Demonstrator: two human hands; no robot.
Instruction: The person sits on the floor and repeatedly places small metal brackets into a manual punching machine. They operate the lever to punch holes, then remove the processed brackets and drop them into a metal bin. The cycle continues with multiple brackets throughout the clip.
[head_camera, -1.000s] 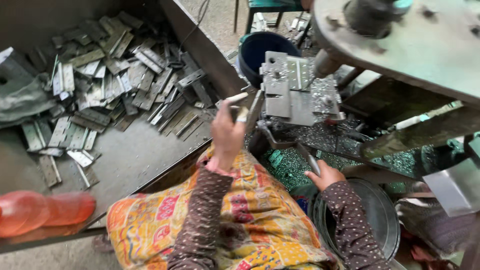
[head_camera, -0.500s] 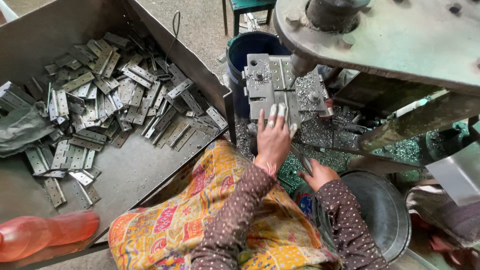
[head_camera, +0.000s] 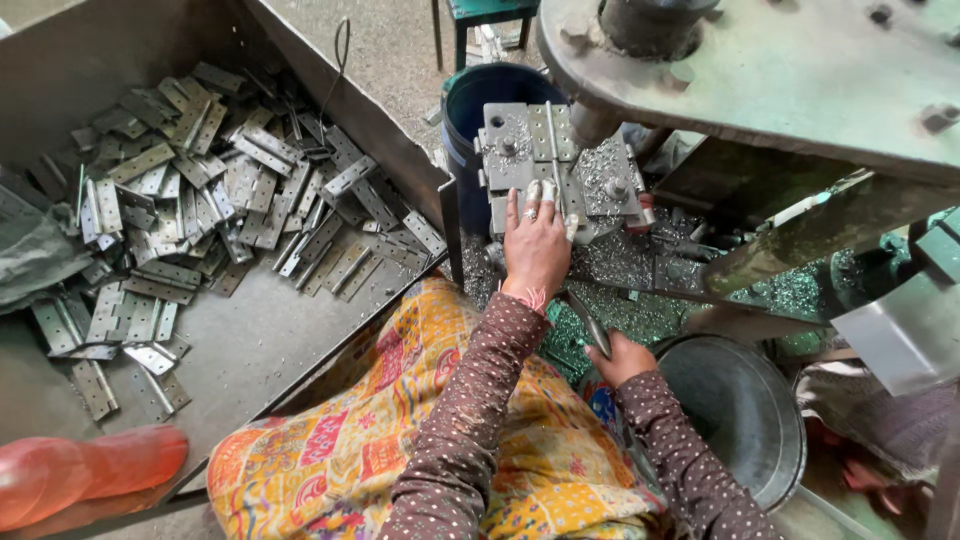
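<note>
1. The left hand (head_camera: 535, 245) lay flat, fingers stretched and unclenched, on the grey steel die block (head_camera: 555, 165) of the green press machine (head_camera: 760, 70), its taped fingertips (head_camera: 535, 190) pressing a flat metal hinge piece (head_camera: 552, 150) against the block.
2. The right hand (head_camera: 620, 358) was curled around a thin grey metal lever (head_camera: 590, 322), low beside the lap.
3. Silvery metal shavings (head_camera: 640, 260) littered the press bed just right of the left hand, leaving little bare surface there.
4. A dark blue plastic drum (head_camera: 480, 100) stood close behind the block, touching or nearly touching it.
5. To the left, a large grey sheet-metal tray (head_camera: 250, 350) held a heap of flat steel hinges (head_camera: 200, 200); its near corner was bare, and its raised edge ran alongside the patterned orange cloth (head_camera: 400, 430) on the lap.
6. A round grey metal basin (head_camera: 740, 410) sat just right of the right forearm.
7. An orange plastic bottle (head_camera: 80, 475) lay at the lower left edge.
</note>
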